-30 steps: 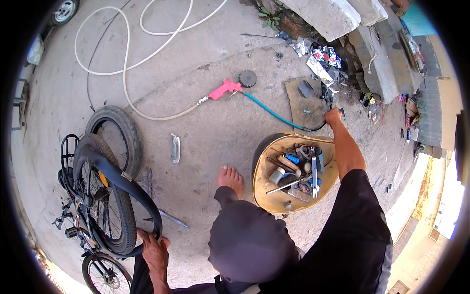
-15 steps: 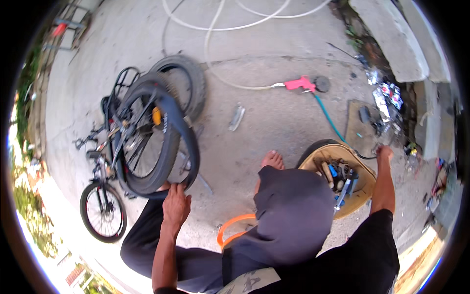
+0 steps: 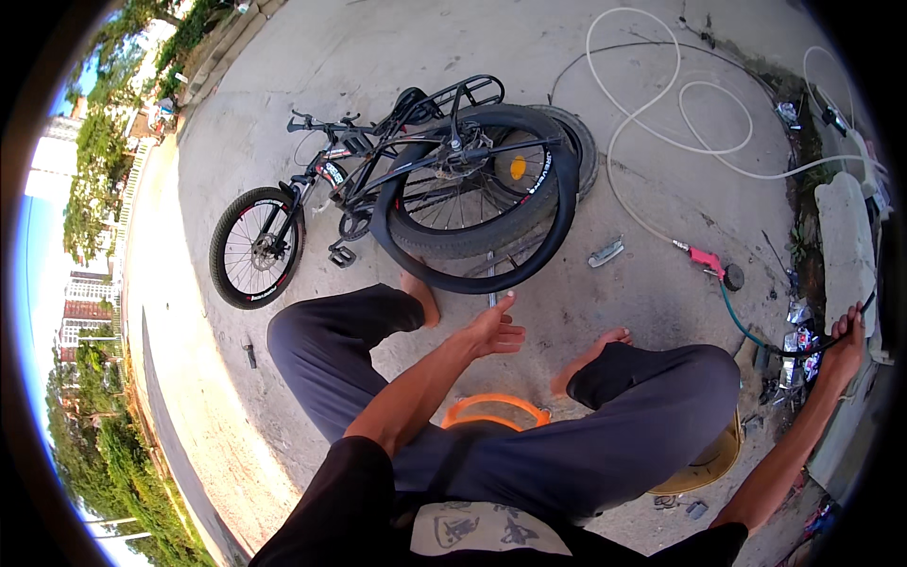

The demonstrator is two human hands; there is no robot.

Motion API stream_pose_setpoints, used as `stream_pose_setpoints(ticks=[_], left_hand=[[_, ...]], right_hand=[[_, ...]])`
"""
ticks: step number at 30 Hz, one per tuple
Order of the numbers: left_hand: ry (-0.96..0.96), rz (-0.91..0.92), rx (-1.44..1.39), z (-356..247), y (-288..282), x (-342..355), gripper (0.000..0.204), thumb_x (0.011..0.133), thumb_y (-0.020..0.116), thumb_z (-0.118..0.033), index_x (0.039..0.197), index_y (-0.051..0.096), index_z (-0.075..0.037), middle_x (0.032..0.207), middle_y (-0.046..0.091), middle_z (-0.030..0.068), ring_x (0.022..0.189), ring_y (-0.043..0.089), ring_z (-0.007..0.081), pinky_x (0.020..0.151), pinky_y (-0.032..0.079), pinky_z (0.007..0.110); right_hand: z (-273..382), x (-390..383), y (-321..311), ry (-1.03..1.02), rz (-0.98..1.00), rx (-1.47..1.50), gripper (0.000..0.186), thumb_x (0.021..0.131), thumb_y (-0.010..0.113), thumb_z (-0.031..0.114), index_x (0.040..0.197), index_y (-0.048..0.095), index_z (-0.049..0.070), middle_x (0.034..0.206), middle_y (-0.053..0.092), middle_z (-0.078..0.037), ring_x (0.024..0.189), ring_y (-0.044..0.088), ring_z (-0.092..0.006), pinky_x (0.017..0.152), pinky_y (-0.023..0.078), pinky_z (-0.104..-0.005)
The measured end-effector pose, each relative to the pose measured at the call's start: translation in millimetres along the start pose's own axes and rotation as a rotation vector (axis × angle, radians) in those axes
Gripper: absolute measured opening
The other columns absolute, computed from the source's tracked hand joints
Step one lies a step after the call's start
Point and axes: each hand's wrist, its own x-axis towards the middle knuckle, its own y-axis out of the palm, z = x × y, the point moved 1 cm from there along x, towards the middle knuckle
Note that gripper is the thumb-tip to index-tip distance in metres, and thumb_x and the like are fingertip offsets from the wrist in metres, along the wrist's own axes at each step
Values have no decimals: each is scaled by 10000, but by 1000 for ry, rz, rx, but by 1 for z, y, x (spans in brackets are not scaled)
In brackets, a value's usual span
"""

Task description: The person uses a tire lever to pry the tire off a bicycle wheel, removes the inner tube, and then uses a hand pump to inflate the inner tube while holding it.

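A bicycle (image 3: 354,180) lies on its side on the concrete. A rounded black inner tube (image 3: 515,276) loops around its rear wheel (image 3: 453,241). Just below the tube's near edge, my left hand (image 3: 493,328) is held out with its fingers apart and nothing in them. Far to the right, my right hand (image 3: 841,352) has its fingers closed round a black hose (image 3: 798,352). That hose joins a teal section running up to a pink air inflator gun (image 3: 704,257) with a round dark gauge, which rests on the ground.
White hose (image 3: 652,118) curls across the ground at the far right. A loose tyre (image 3: 584,161) lies partly under the rear wheel. An orange ring-shaped handle (image 3: 496,408) is between my legs. My leg partly covers a yellowish tub (image 3: 704,468). Foil scraps (image 3: 801,340) lie beside the concrete blocks (image 3: 843,236).
The view has turned, so the bicycle appears farther right. My left hand has let go of the inner tube and opened. My right hand has reached farther out to the right with the black hose.
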Motion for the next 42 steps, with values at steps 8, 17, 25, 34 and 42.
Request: stream_pose_setpoints(ticks=[8,17,25,34,42], left_hand=[[465,-50,-806,-22,-15,46,342,956,641,-297,1170,527,-56,1209,564,172,1091,590,339,971,509,507],[612,171,-978,-81,32,-87,232,942,524,-79,1117,431,39,1078,580,209,958,661,352,911,586,520],[631,182,-629,-101,-18,-151,194,954,595,-85,1083,547,50,1028,620,157,936,655,283,878,588,468],[742,122,-623,-78,-47,-110,195,918,583,0,1109,603,-38,1106,642,67,1024,634,210,962,504,372],[844,380,-811,-107,-32,-145,218,928,477,-20,1138,528,-41,1119,640,120,1150,621,278,1031,472,423]], right_hand=[[58,-142,237,-63,461,-6,574,1088,357,405,1448,408,-39,803,386,35,643,287,-57,581,266,-227],[28,-253,394,242,984,114,393,1045,509,318,1301,497,21,889,571,-37,721,463,-107,654,391,-273],[-46,-307,430,395,1131,-87,268,935,697,166,1133,599,15,960,672,-106,810,676,-190,751,587,-356],[-99,-320,432,684,1292,-263,240,891,732,84,1084,625,-9,937,676,-98,848,718,-223,727,605,-330],[-120,-317,447,659,1221,-137,191,927,698,114,1045,574,27,1027,705,-110,893,681,-166,700,498,-273]])
